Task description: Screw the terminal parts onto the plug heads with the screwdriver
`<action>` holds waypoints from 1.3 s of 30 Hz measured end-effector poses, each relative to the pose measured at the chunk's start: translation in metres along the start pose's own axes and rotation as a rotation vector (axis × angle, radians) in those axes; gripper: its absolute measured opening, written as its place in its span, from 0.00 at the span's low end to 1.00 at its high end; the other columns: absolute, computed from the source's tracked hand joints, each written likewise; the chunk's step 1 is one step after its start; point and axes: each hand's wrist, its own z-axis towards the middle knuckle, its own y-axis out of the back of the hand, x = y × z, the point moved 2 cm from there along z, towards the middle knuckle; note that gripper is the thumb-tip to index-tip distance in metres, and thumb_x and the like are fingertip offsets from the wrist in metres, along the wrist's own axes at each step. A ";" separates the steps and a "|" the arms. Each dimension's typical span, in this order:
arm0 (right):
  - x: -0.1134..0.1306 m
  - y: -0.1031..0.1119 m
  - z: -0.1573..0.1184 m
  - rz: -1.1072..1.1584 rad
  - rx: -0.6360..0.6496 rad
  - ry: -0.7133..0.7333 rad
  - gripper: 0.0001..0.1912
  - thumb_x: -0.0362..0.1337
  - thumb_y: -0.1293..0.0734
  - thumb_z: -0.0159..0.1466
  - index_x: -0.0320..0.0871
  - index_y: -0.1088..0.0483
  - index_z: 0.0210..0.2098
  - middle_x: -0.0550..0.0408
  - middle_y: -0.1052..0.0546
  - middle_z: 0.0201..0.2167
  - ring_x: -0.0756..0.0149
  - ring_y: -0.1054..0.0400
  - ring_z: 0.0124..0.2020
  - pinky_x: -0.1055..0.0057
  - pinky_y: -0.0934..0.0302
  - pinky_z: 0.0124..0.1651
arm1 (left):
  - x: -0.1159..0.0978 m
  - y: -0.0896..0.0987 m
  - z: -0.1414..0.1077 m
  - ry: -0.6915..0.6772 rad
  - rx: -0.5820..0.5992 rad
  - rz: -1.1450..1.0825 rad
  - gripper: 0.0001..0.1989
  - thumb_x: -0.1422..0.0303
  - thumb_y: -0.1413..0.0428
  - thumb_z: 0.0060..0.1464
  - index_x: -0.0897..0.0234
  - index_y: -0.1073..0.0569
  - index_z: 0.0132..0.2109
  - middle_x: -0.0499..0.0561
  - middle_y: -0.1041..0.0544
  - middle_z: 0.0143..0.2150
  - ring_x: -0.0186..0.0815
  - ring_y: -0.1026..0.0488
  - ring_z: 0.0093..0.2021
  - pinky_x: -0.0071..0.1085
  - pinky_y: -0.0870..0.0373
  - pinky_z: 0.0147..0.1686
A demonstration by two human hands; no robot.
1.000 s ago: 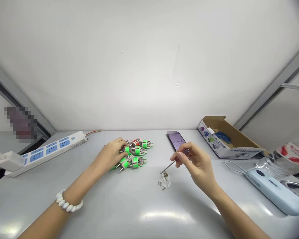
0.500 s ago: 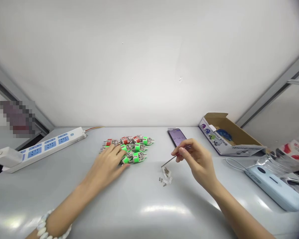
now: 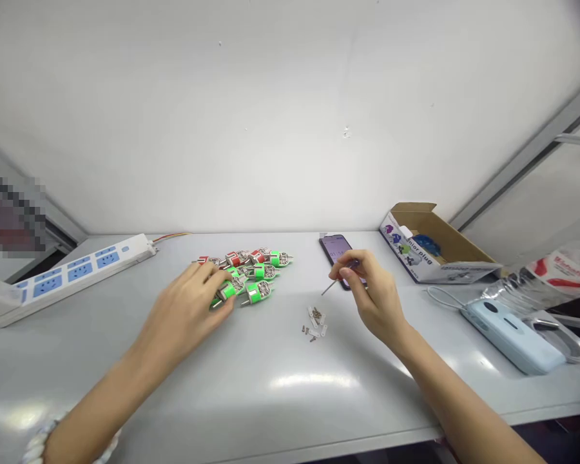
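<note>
Red and green plug cores (image 3: 258,292) cluster just left of the frame's centre. The left hand (image 3: 186,306) covers their left end; whether it grips one, I cannot tell. Right of centre, the right hand (image 3: 372,287) pinches a thin-shafted tool (image 3: 329,287) near small screws (image 3: 317,314).

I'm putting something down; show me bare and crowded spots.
Bare: table between left arm and right arm, nearer than the screws; also between power strip and left arm. Crowded: plugs by left hand; right side, box, light-blue device.
</note>
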 end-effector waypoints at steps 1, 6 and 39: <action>0.001 -0.001 0.000 -0.019 0.036 0.008 0.04 0.33 0.43 0.73 0.47 0.38 0.43 0.55 0.22 0.33 0.62 0.27 0.33 0.66 0.37 0.36 | 0.000 0.003 0.000 0.010 -0.005 -0.008 0.07 0.66 0.51 0.63 0.59 0.29 0.44 0.53 0.26 0.43 0.47 0.27 0.43 0.36 0.32 0.36; 0.003 -0.009 -0.001 -0.091 0.229 0.073 0.08 0.30 0.44 0.72 0.47 0.36 0.43 0.53 0.24 0.36 0.61 0.28 0.35 0.67 0.37 0.36 | -0.011 0.006 -0.003 0.003 0.019 -0.183 0.10 0.64 0.53 0.64 0.59 0.30 0.48 0.52 0.27 0.47 0.40 0.26 0.35 0.34 0.33 0.31; -0.002 -0.039 -0.014 -0.067 0.631 -0.039 0.11 0.22 0.38 0.64 0.43 0.29 0.35 0.57 0.22 0.31 0.68 0.30 0.30 0.74 0.39 0.34 | -0.057 -0.052 -0.013 -0.285 0.209 -0.674 0.20 0.81 0.48 0.60 0.60 0.29 0.56 0.52 0.23 0.53 0.40 0.25 0.52 0.35 0.26 0.51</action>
